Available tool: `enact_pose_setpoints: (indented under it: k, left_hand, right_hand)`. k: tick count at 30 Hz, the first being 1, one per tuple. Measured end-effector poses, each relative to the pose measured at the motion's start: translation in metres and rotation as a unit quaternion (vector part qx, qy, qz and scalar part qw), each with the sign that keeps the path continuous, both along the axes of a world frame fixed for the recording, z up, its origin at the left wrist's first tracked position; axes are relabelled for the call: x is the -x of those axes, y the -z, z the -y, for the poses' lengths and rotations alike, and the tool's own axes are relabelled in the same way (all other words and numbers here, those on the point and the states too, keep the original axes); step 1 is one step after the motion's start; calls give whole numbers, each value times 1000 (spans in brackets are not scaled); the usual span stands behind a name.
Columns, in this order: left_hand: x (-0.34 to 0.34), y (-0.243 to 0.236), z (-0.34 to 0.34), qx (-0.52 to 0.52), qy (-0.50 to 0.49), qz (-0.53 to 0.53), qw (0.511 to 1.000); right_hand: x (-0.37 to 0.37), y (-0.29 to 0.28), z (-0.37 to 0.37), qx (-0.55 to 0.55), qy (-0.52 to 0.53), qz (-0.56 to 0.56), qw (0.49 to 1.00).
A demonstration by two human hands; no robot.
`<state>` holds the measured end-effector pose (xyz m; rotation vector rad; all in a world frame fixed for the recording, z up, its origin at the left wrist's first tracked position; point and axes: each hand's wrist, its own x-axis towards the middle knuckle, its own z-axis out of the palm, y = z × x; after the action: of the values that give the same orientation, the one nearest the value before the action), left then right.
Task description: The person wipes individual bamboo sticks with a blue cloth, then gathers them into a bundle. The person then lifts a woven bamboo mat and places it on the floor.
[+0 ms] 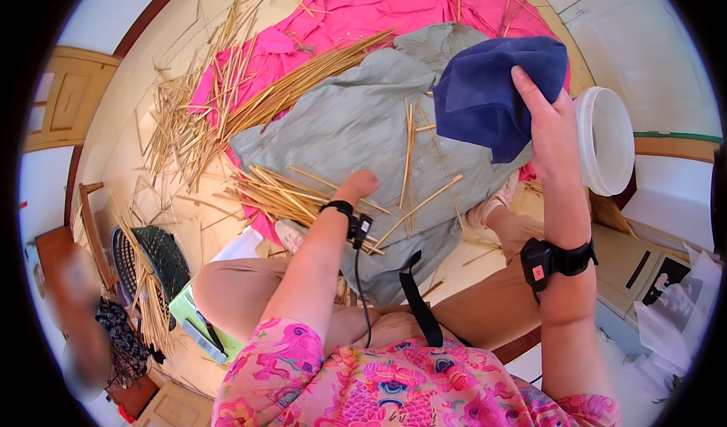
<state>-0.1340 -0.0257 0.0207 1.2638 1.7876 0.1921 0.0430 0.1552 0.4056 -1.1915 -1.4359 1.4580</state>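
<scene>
My right hand (549, 120) is raised and grips a dark blue cloth (492, 86), which hangs crumpled above a grey-green sheet (348, 124). My left hand (356, 188) reaches down to the sheet with fingers curled under, touching a bundle of yellow straw stalks (284, 192) lying across it; what the fingers hold is hidden. More stalks (409, 151) lie on the sheet's middle. Both wrists wear black bands.
A pink cloth (363, 7) lies under the sheet, with a long straw bundle (303, 79) and scattered stalks (189, 116) on the floor at left. A white bucket (606, 139) stands at right. A dark basket (155, 257) and another person (91, 328) are at lower left.
</scene>
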Motion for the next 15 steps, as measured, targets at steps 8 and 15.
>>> enact_pose_setpoints:
  k: [8,15]
  left_hand:
    - [-105,-18,-30,79,-107,-20,991]
    - [-118,15,-20,77,-114,-38,990]
  right_hand:
    - [-22,-12,-8,94,115,-171,974]
    - [-43,-18,-8,107,117,-198,967]
